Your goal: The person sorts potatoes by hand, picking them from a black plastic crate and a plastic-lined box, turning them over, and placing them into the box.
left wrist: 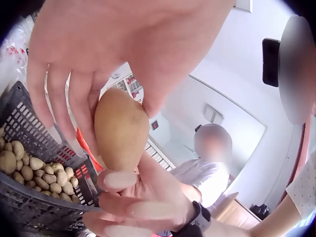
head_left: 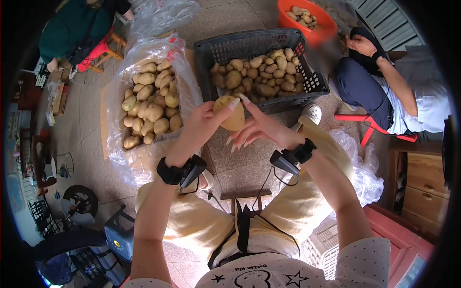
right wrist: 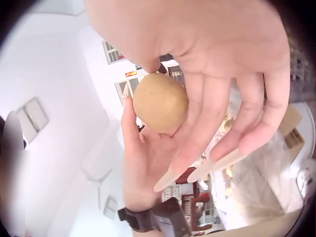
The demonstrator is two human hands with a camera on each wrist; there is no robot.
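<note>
A smooth tan potato is held up between the two hands, above the floor in front of the person's knees. The left hand grips it, its thumb lying across the upper face. Close on the other side is the right hand, its thumb tip right at the potato's edge and its other fingers extended below. In the left wrist view the potato stands lengthwise between the left thumb and fingers. The right wrist view shows the potato beside the right index finger, with the left palm beneath it.
A plastic-lined box of potatoes stands ahead on the left. Beside it is a black crate of potatoes. An orange basin with pale pieces sits farther back. Another person sits on a red stool at right.
</note>
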